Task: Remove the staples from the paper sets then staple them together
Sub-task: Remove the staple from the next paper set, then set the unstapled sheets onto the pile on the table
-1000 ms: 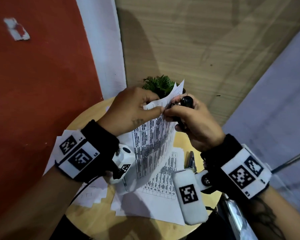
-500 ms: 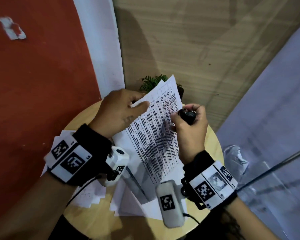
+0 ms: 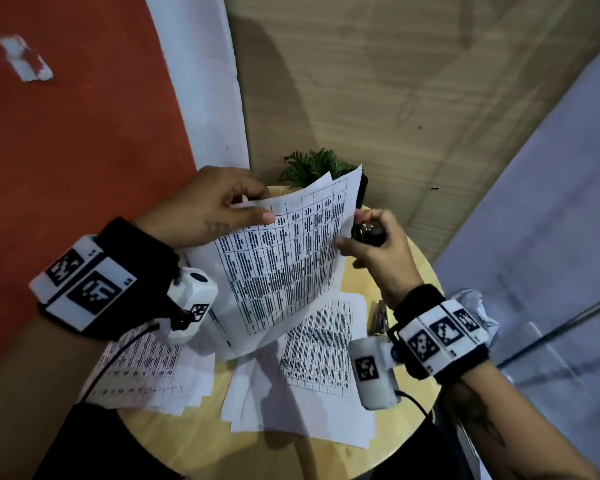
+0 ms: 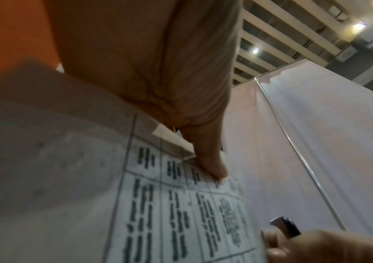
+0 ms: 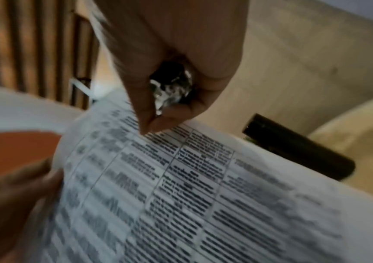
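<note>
Round wooden table (image 3: pixel 201 441) carrying loose printed sheets: one group at its left (image 3: pixel 142 372), another at centre (image 3: pixel 312 368), with a small potted plant (image 3: pixel 312 164) at the far edge. A dark narrow tool (image 3: pixel 380 320) lies on the table just right of the centre sheets; what it is cannot be told. Held paper set (image 3: pixel 284 261), raised above the table and tilted, printed table facing the person. Left hand (image 3: pixel 205 209) grips the set's upper left edge, thumb curled over the front and the other fingers behind the sheet. Right hand (image 3: pixel 378 244) is curled round a small black-and-metal tool, judged to be the staple remover (image 3: pixel 368 233); its thumb tip touches the set's right edge, and the right wrist view shows thumb and forefinger pinched close at that edge.

Step in hand, as judged: staple removal on the held set, or checking it for a remaining staple; no staple can be made out. The next move calls for finding the stapled corner, holding it taut with the left hand, and bringing the remover's metal end under the staple.
</note>
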`<action>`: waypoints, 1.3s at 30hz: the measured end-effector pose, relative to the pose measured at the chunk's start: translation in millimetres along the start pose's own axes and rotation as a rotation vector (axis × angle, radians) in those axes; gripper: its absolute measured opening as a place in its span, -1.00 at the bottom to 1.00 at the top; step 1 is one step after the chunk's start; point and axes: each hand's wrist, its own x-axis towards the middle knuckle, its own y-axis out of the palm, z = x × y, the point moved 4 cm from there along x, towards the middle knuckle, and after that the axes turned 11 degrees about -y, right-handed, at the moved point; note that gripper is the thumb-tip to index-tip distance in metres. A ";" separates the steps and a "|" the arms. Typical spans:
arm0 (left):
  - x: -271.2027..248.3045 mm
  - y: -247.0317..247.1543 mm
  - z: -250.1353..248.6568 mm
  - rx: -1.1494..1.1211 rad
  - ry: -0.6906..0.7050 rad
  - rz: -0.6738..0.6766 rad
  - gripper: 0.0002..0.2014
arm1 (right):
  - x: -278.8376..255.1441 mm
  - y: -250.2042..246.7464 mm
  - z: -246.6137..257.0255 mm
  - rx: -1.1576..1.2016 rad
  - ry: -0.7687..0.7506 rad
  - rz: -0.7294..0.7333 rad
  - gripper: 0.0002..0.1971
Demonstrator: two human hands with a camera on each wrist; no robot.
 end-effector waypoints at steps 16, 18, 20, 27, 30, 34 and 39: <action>-13.8 -36.0 31.5 -0.312 -0.070 -0.150 -0.81 | 24.5 4.9 33.0 0.405 0.154 0.105 -0.64; -25.4 -41.5 67.9 -0.554 -0.181 -0.273 -0.73 | 28.8 -0.4 37.4 0.488 0.180 0.041 -0.65; -35.4 -31.0 100.8 -0.852 -0.330 -0.328 -0.24 | 31.4 0.1 36.4 0.573 0.233 0.018 -0.66; -63.0 52.0 110.2 -0.984 -0.514 -0.373 -0.30 | 24.2 31.5 -20.2 0.404 0.407 -0.106 -0.68; -68.9 45.0 148.3 -0.918 -0.585 -0.482 -0.48 | 16.4 32.1 -44.5 0.360 0.417 -0.164 -0.69; -87.7 24.6 225.7 -0.653 -0.769 -0.541 -0.86 | -6.0 18.0 -98.2 0.208 0.512 -0.161 -0.75; -105.1 24.3 332.6 -0.217 -1.101 -0.399 -0.68 | -56.6 6.8 -183.5 -0.284 0.683 0.141 -0.70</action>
